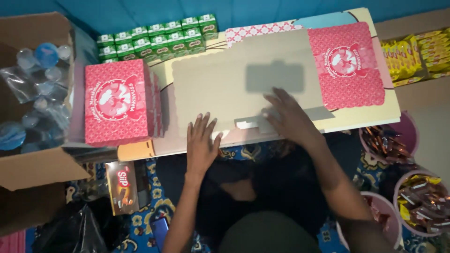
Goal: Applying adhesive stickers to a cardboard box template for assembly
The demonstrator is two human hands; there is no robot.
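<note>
A flat, unfolded cardboard box blank (220, 84), beige inside with a pink patterned panel at the right, lies across a low table. My left hand (201, 143) rests flat on its near edge, fingers spread. Further right, my right hand (288, 117) presses fingers-apart on the blank beside a small white tab (247, 124). Neither hand grips anything. A stack of folded pink boxes (117, 103) stands upright at the left, next to the blank.
Rows of small green drink cartons (154, 40) line the far edge. An open cardboard box (33, 93) holds plastic water cups at left. Yellow snack packs (417, 54) lie at right, bowls of wrapped sweets (422, 201) at lower right, a brown snack box (123, 185) on the patterned floor mat.
</note>
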